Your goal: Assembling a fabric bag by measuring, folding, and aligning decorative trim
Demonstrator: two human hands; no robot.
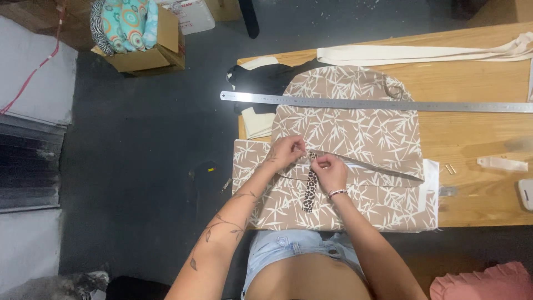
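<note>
Both hands meet over a stack of tan fabric panels point(355, 139) printed with pale leaves, which lie on the wooden counter point(477, 144) directly under and beyond the hands. The left hand point(287, 151) has its fingers curled and pinched on the edge of the upper panel, just beside the top end of a narrow leopard-print strip point(311, 191). The right hand point(328, 171), with a beaded bracelet at the wrist, is closed in a pinch on the same strip where it meets the panel edge; the strip runs from between the hands back toward the person's body, lying on the lower panel. Beyond the hands, a long steel ruler point(377, 103) lies across the fabric and the counter. Farther off still, a folded cream strip point(422, 53) rests along the counter's far edge. Well to the left of the left hand, a cardboard box point(150, 53) with patterned cloth sits on the dark floor.
</note>
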